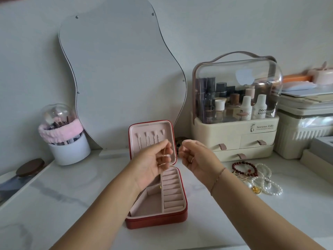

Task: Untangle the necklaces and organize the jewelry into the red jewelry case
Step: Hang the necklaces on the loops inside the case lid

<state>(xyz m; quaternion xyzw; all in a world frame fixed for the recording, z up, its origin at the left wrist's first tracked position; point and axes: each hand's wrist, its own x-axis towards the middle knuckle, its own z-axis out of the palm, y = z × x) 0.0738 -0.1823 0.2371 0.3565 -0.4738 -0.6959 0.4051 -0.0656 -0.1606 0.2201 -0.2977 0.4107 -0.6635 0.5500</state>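
The red jewelry case [158,220] stands open on the white marble table, its pink lid upright and several necklaces hanging inside the lid. My left hand [151,163] is raised in front of the lid and pinches a thin gold chain [164,156] that dangles over the case. My right hand [196,157] is just to its right, fingers curled, seemingly pinching the chain's other end, which is too fine to see. A small gold piece [160,187] lies in a case compartment. A pile of jewelry [255,179] with a dark red bead bracelet and pearl strands lies to the right.
A wavy mirror [117,78] leans against the wall behind the case. A cream cosmetic organizer [234,123] with drawers stands at the back right, beside stacked boxes [306,127]. A brush holder [63,138] with a pink band stands at the back left, near a dark round lid [30,166].
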